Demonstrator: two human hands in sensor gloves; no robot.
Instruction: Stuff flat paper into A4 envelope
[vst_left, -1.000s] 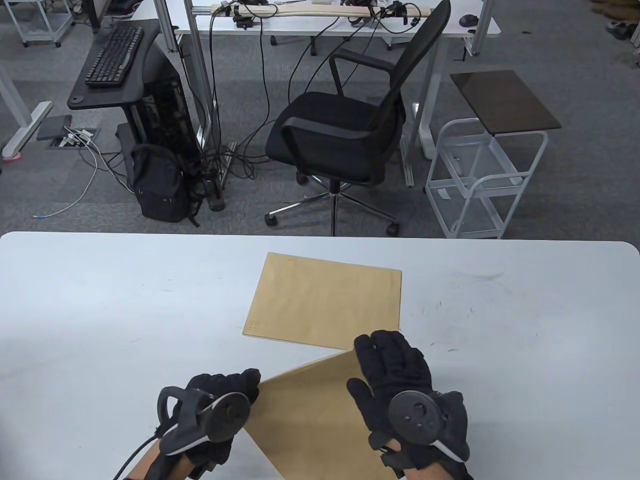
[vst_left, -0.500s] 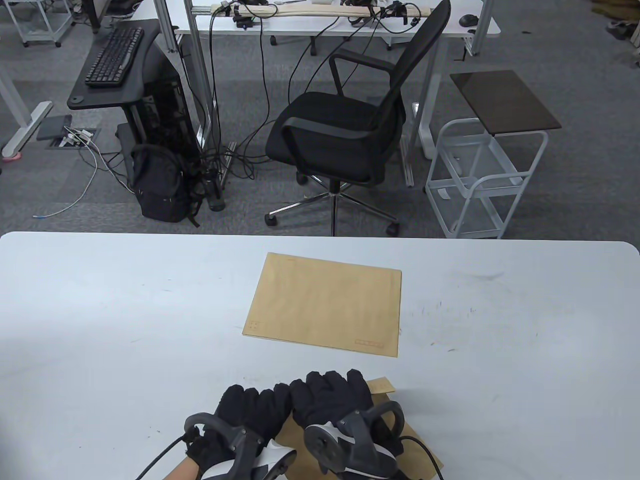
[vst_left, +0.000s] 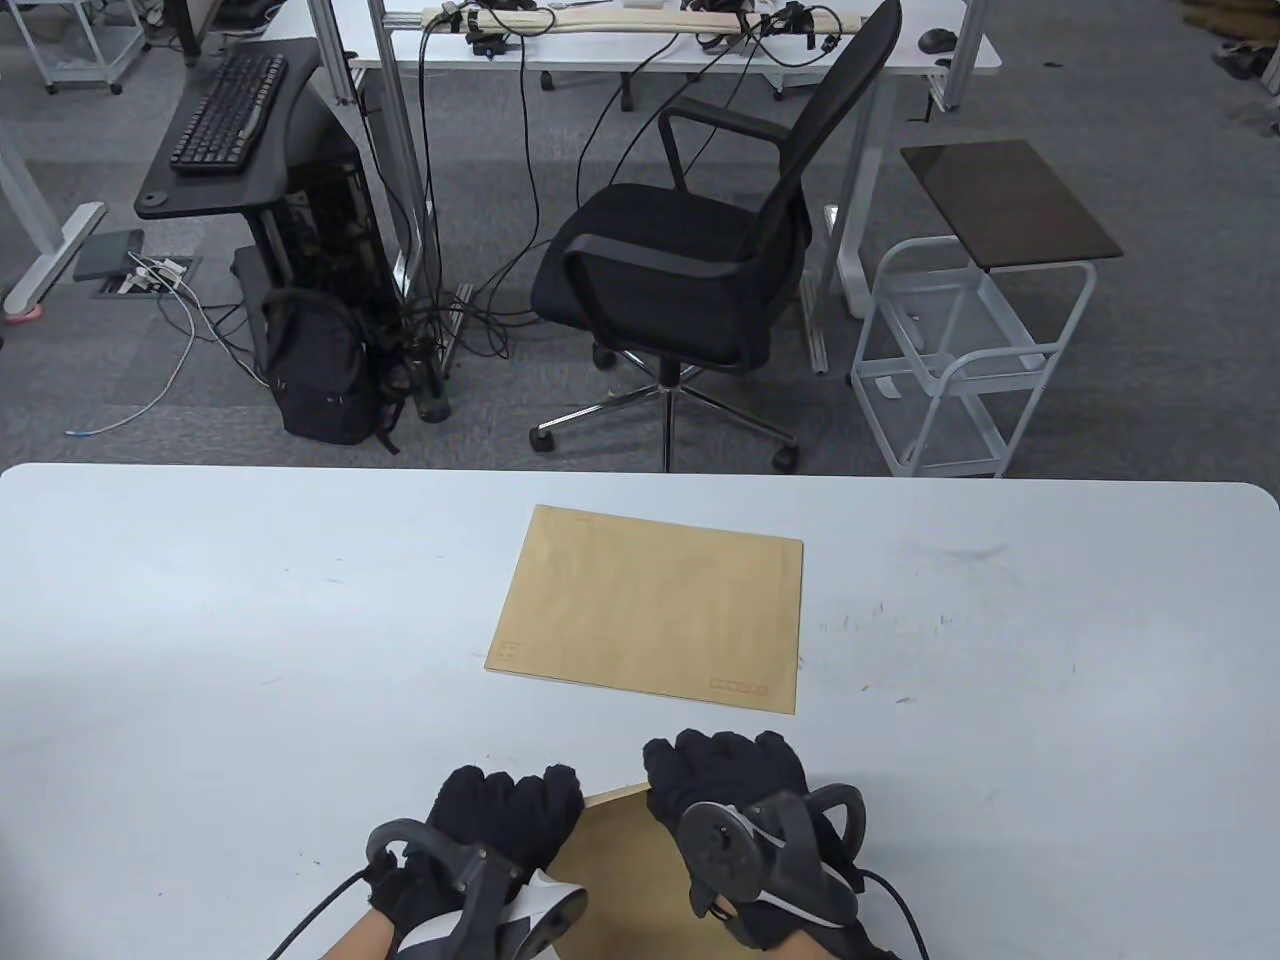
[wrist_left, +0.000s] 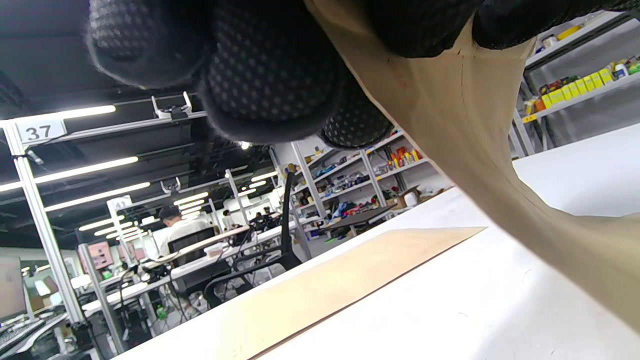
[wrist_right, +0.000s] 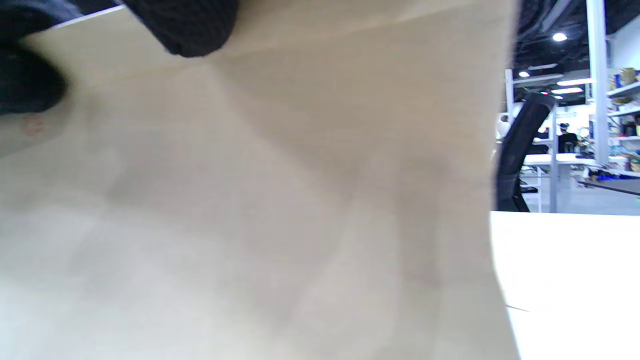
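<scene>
The left hand's fingers clench the top edge of a brown envelope, and the right hand's fingers grip the same edge from the other side. The left hand and right hand hold it lifted at the near edge of the bench, its lower part sagging down. A second brown envelope lies flat further out, well apart from both hands.

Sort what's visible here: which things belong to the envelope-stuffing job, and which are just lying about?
Job:
- tan paper envelope held up at the near edge by the left hand and right hand
- flat tan envelope lying mid-table

Lying about:
- black office chair
- black backpack
- white wire cart
</scene>
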